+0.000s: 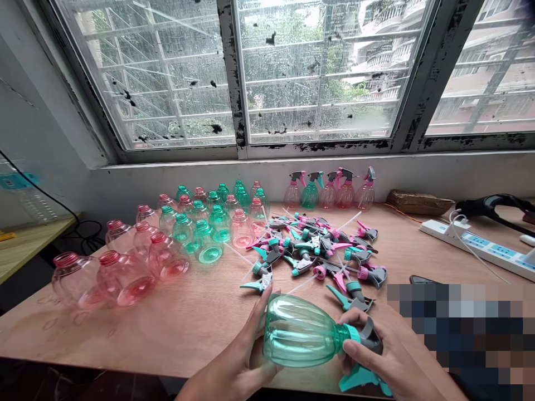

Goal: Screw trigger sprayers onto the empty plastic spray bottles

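A clear green spray bottle (303, 331) lies sideways between my two hands, over the table's front part. My left hand (238, 351) is wrapped round its base end. At the neck, the fingers of my right hand (376, 351) grip the teal collar of a grey and teal trigger sprayer head (368, 337), which sits on the bottle's mouth. The teal trigger points down toward me. Just beyond the bottle spreads a pile of loose sprayer heads (311, 245) in grey, teal and pink, several with thin white tubes.
Open pink bottles (125, 278) and green bottles (209, 242) stand in rows on the wooden table (175, 334) to the left. Several bottles with sprayers (309, 192) line the wall. A power strip (480, 245), a brown package (420, 202) and a black strap-like object (497, 207) lie right.
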Demonstrator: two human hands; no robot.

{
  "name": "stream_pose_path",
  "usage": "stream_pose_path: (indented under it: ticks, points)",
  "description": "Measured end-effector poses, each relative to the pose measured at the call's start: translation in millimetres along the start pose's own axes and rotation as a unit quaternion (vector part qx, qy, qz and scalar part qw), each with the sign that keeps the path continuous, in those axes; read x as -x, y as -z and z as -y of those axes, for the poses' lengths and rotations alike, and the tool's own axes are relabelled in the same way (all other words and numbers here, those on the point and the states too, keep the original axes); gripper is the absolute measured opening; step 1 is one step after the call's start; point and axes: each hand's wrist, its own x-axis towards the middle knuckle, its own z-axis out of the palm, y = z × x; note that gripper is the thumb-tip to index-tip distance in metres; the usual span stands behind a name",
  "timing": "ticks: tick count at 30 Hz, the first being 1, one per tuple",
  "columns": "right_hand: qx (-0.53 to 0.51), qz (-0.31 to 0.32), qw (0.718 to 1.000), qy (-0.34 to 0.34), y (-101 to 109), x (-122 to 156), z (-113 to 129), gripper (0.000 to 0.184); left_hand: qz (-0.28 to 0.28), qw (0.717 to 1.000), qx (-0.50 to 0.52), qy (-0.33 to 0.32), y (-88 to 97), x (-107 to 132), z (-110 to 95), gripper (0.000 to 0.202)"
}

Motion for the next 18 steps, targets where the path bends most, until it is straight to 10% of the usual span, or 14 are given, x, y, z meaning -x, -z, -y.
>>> stream_pose_path:
  ticks: [18]
  points:
    - [0.005, 0.001, 1.000, 0.001, 1.6, -0.4, -2.2, 0.041, 0.001, 1.000, -0.008, 0.007, 1.1, 0.9, -0.4, 0.093]
